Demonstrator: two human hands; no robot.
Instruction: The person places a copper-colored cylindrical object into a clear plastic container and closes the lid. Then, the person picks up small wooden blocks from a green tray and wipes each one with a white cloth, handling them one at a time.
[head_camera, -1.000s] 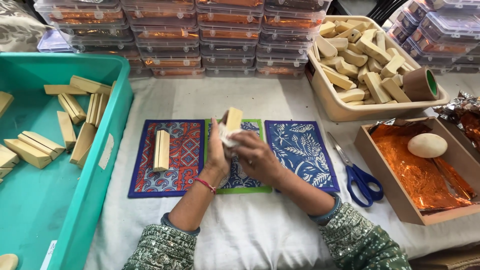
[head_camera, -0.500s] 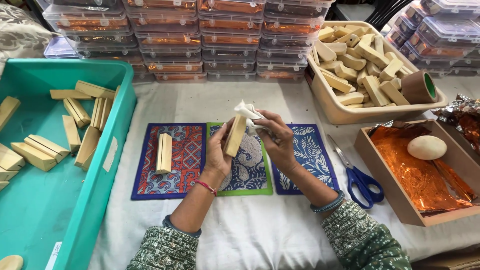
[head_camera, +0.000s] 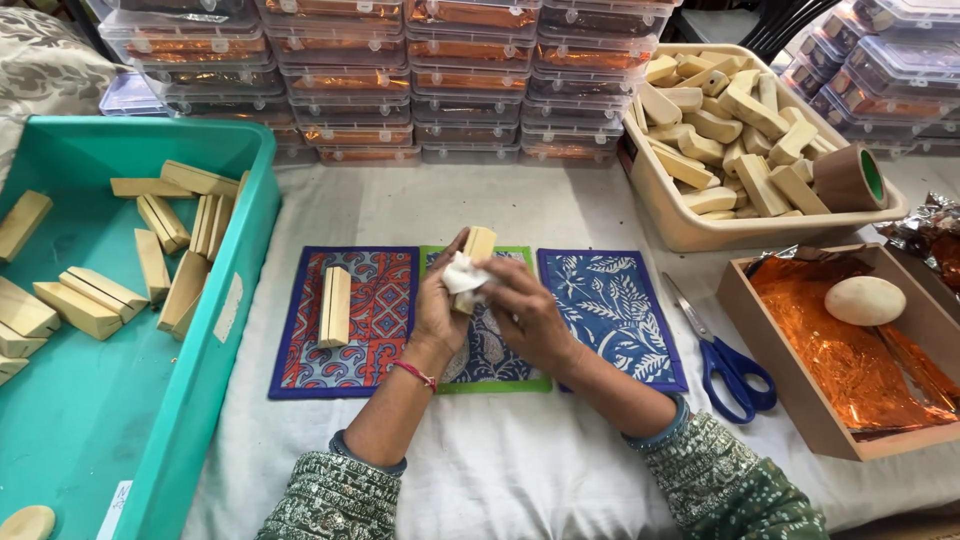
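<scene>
At far left, a teal plastic bin (head_camera: 215, 330), smooth-walled and deep, with pale rectangular wooden blocks (head_camera: 150, 255) lying loose on its floor, some stacked, some slanted against the wall. Underneath everything, a white cloth (head_camera: 520, 470), slightly wrinkled. On the cloth, three printed fabric mats in a row: a red-and-blue patterned mat (head_camera: 375, 300) with one plain wooden block (head_camera: 334, 305) lying lengthwise on it, then a green-bordered mat (head_camera: 500, 365), then a blue mat (head_camera: 615, 310) with white leaf shapes.

Over the middle mat, both hands together. Left hand (head_camera: 437, 315) curled around the lower part of an upright, light-grained wooden bar (head_camera: 476, 250), fingers wrapped, a red thread band at the wrist. Right hand (head_camera: 530, 315) closed on the same bar from the other side, pinching a crumpled white tissue (head_camera: 463, 275) against its face. Bar raised just above the green-bordered mat, top end poking out above the fingers. Sleeves of green fabric with small white print.

Right of the blue mat, blue-handled scissors (head_camera: 730, 365) with steel blades, lying flat. Farther right, a shallow wooden box (head_camera: 775, 350) lined with crinkled orange foil, a smooth cream oval lump (head_camera: 865, 300) resting inside. Behind it, a beige plastic tub (head_camera: 680, 215) heaped with more cut wooden pieces, a brown tape roll (head_camera: 848, 178) at its right rim. Along the back, stacked clear lidded containers (head_camera: 470, 90) with orange contents.
</scene>
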